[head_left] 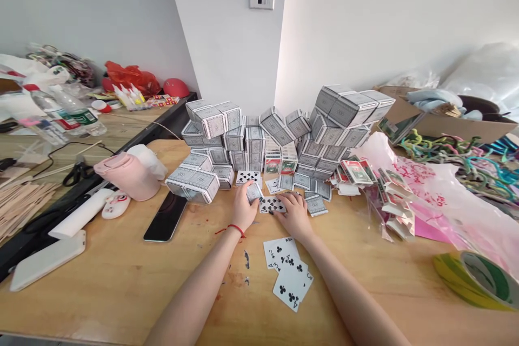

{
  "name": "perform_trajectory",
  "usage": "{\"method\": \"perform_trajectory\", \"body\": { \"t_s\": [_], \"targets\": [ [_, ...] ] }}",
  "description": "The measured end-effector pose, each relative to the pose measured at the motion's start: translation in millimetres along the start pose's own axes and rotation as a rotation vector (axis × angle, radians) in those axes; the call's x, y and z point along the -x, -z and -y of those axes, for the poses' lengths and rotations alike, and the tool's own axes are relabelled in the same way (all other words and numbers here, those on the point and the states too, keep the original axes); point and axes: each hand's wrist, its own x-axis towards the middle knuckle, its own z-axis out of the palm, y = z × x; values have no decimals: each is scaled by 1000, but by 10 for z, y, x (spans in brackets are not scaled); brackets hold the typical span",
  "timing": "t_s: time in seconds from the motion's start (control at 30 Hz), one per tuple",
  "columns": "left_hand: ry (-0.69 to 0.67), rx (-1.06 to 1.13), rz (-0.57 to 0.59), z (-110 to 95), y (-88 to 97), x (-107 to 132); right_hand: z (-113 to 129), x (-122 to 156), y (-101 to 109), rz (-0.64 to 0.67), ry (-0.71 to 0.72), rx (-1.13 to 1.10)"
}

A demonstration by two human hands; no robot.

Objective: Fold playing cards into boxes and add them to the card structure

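Observation:
My left hand point(244, 206) is closed round a small stack of playing cards point(254, 192) held face down near the middle of the wooden table point(121, 281). My right hand point(295, 213) lies flat, fingers pressed on a face-up spade card point(271, 205) on the table. Three face-up club cards point(288, 271) lie fanned between my forearms. Another face-up spade card point(248, 177) lies just beyond my left hand. Behind the hands rises a pile of grey-patterned card boxes point(279, 135).
A black phone point(165, 217), a pink cup point(128, 174) and a white roll point(81, 215) lie at the left. Pink plastic bags point(446, 194) and loose card packs point(381, 184) sit at the right. A green tape roll point(478, 280) is near the right edge. Water bottles point(65, 113) stand on the left bench.

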Motion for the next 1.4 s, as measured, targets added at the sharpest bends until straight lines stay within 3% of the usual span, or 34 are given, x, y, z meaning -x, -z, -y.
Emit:
{"method": "perform_trajectory", "body": {
  "t_s": [0.17,0.37,0.5,0.63,0.73,0.87,1.0,1.4],
  "targets": [
    [-12,59,8,21,-19,10,-10,3,50,16,-13,37],
    [79,247,54,84,-49,5,-18,17,146,9,162,64],
    [173,394,12,120,-31,-21,-30,41,155,-15,202,41],
    [223,572,7,88,14,-30,-68,60,124,-96,84,-19],
    [221,588,17,29,25,-23,-109,65,103,-103,-72,-154],
    [191,569,76,-19,2,-18,-137,72,89,-88,-302,-596],
    [149,558,114,-17,-11,-21,-94,87,98,25,-346,-1020],
    [159,507,138,-2,-2,5,-24,114,115,115,-432,-1003]
  ]
}}
